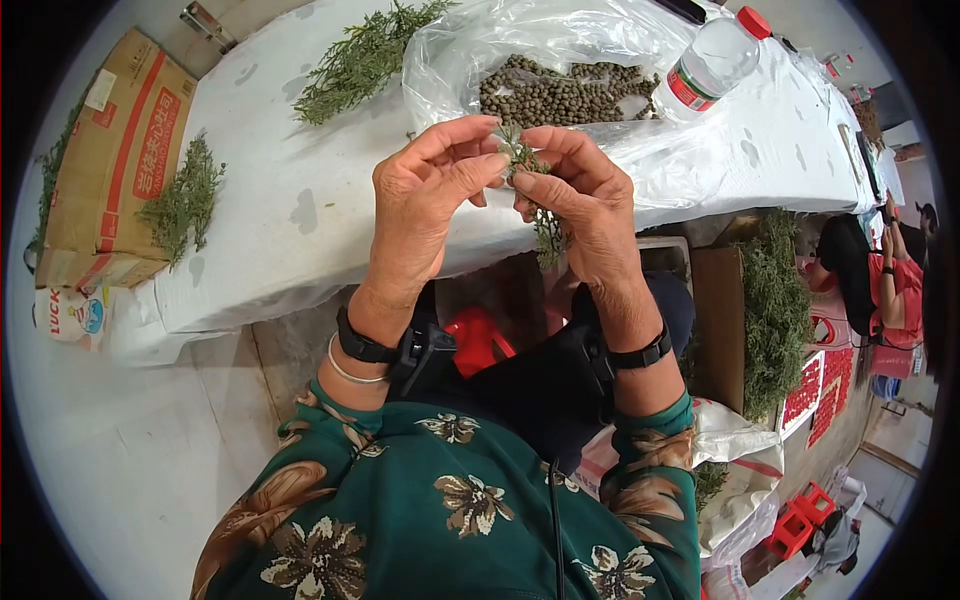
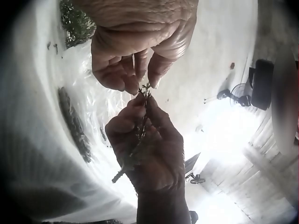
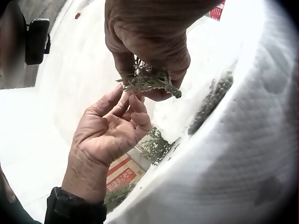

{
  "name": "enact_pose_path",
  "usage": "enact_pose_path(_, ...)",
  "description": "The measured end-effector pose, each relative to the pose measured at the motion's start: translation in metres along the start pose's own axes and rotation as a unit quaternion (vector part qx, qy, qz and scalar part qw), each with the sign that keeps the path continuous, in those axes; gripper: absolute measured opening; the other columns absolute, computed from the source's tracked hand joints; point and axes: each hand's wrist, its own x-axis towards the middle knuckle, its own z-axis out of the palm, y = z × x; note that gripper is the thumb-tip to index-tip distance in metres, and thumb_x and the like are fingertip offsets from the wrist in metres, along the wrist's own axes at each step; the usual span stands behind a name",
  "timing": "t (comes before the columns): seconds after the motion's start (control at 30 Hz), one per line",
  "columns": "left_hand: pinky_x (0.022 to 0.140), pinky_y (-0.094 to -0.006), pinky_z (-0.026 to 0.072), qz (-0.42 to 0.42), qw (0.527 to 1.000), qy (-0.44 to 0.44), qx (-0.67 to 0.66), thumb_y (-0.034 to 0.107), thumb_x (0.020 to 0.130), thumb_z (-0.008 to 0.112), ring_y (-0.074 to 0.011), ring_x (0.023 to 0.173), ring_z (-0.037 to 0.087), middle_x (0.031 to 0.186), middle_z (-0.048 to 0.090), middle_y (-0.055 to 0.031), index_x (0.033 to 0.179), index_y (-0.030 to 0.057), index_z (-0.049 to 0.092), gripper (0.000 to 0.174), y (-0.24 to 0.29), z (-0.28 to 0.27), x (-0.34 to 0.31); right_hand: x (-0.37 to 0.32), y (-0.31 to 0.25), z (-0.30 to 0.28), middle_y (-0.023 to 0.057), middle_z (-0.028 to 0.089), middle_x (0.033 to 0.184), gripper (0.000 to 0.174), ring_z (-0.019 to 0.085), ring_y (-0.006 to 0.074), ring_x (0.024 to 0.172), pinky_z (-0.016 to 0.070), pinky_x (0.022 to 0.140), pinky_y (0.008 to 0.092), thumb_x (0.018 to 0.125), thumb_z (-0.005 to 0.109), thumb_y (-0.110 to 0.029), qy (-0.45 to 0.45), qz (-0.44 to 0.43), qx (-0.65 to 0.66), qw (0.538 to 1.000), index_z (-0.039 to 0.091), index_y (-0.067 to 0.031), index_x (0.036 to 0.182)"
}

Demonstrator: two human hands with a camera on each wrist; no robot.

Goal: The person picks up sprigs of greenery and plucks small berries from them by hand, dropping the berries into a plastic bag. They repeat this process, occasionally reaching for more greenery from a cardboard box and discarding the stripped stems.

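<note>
A green conifer sprig (image 1: 548, 238) hangs from my right hand (image 1: 597, 208), which pinches it near its upper end between thumb and fingers. Its cut stem (image 3: 175, 92) sticks out past the right hand in the right wrist view. My left hand (image 1: 425, 195) is at the sprig's fine tip (image 2: 145, 88). In the left wrist view, its thumb and fingertips stand apart on either side of that tip. Beyond the hands, many small round brownish-green pellets (image 1: 530, 95) lie on a clear plastic bag (image 1: 440, 60) on the table.
The table has a white cover (image 1: 270, 190). A water bottle (image 1: 712, 65) leans beside the pellets. Leafy branches (image 1: 365, 60) lie at the back, and another bunch (image 1: 187, 198) is by a cardboard box (image 1: 125, 160). Right of my legs are a heap of greenery (image 1: 775, 310) and a white sack (image 1: 740, 450).
</note>
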Motion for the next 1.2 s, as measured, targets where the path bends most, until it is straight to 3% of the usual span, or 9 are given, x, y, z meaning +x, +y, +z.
enact_pose_path(0.37,0.056,-0.0215,0.0427,-0.017,1.0,0.019,-0.011,0.007,0.076,0.067,-0.0105,0.066,0.057,0.085,0.062,-0.0067,0.101,-0.0021,0.062,0.027,-0.0012,-0.0042,0.0008,0.0001,0.0009,0.0017,0.0055,0.062,0.082,0.027,0.058,0.0107,0.066,0.047,0.057,0.022,0.076,0.064,0.003,0.01,-0.001,-0.001,1.0,0.057,-0.0002,0.102)
enact_pose_path(0.47,0.059,-0.0233,0.0435,-0.022,1.0,0.006,-0.007,0.005,0.08,0.061,-0.0121,0.069,0.058,0.087,0.062,-0.007,0.105,-0.0031,0.059,0.026,-0.0028,-0.0045,-0.0001,0.0003,-0.0002,0.0025,0.0057,0.062,0.083,0.027,0.058,0.0108,0.066,0.0471,0.058,0.0219,0.076,0.064,0.003,0.011,0.01,0.008,1.0,0.057,-0.0001,0.101)
enact_pose_path(0.6,0.056,-0.0215,0.0427,-0.019,0.999,0.017,-0.038,0.007,0.077,0.067,-0.0109,0.066,0.058,0.083,0.063,-0.0069,0.101,-0.0022,0.062,0.026,-0.0043,-0.0027,0.0013,0.0014,0.0011,0.0012,0.0054,0.063,0.081,0.027,0.059,0.0113,0.068,0.0476,0.059,0.0228,0.076,0.065,0.002,0.003,0.018,0.025,1.0,0.057,-0.0006,0.101)
enact_pose_path(0.83,0.055,-0.0215,0.0428,-0.009,0.999,0.001,-0.036,0.007,0.078,0.065,-0.0108,0.067,0.059,0.082,0.063,-0.0061,0.101,-0.0016,0.062,0.025,-0.0046,-0.0029,0.0006,0.0017,-0.0007,0.0019,0.0064,0.063,0.082,0.025,0.058,0.0118,0.066,0.0461,0.059,0.0242,0.077,0.064,-0.001,-0.012,0.067,0.066,0.995,0.057,-0.0006,0.1)
enact_pose_path(1.2,0.056,-0.0216,0.0424,-0.021,0.998,-0.001,-0.054,0.011,0.081,0.063,-0.0097,0.066,0.058,0.082,0.063,-0.0041,0.103,-0.0001,0.062,0.025,-0.0055,-0.0052,0.0003,0.002,0.0014,0.0026,0.0071,0.063,0.081,0.025,0.058,0.0123,0.065,0.0457,0.058,0.0244,0.077,0.064,-0.002,-0.014,0.063,0.057,0.996,0.057,-0.0001,0.101)
